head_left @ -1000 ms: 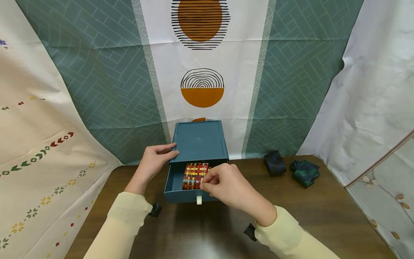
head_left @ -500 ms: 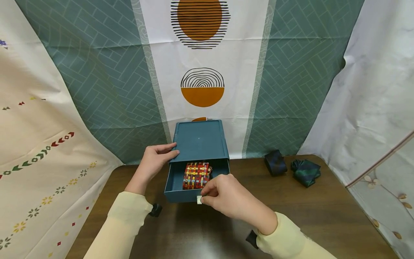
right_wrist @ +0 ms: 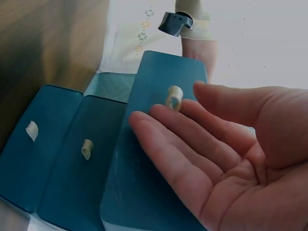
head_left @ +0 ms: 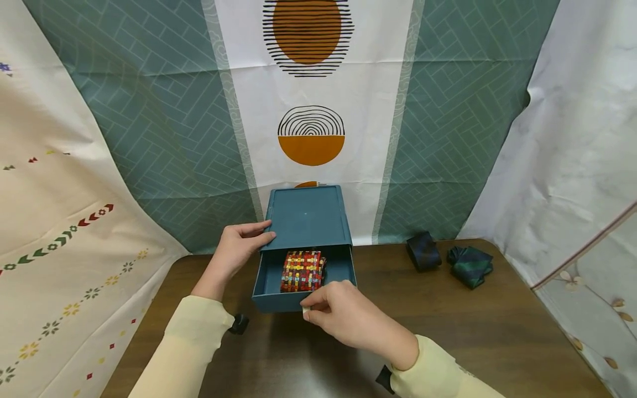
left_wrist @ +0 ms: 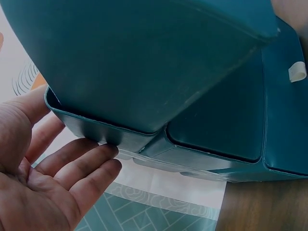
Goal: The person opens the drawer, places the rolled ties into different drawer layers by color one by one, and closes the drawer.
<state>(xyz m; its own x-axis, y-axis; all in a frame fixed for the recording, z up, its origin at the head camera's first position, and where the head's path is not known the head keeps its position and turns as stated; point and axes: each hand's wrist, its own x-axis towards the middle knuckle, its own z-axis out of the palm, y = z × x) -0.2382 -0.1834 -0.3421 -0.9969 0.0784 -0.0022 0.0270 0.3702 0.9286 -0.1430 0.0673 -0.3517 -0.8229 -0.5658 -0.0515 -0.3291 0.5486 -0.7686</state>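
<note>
A teal drawer unit (head_left: 306, 215) stands at the table's back, its top drawer (head_left: 278, 302) pulled out. A roll of red and yellow checked cloth, like a rolled necktie (head_left: 301, 271), lies inside it. My left hand (head_left: 238, 243) rests on the unit's upper left edge; in the left wrist view its straight fingers touch the casing (left_wrist: 120, 132). At the drawer front is my right hand (head_left: 343, 315). Its thumb and fingertips are around the white pull tab (right_wrist: 174, 97); in the right wrist view the fingers are nearly straight, with thumb and tab slightly apart.
Two closed drawers sit below, each with a tab (right_wrist: 87, 149). To the right on the wooden table (head_left: 448, 320) lie a navy rolled necktie (head_left: 423, 251) and a dark green striped one (head_left: 470, 266). Patterned fabric (head_left: 174, 138) hangs behind and at both sides.
My right hand has moved down and slightly left, from beside the checked roll to the drawer's pull tab. The left hand and the drawer look unmoved.
</note>
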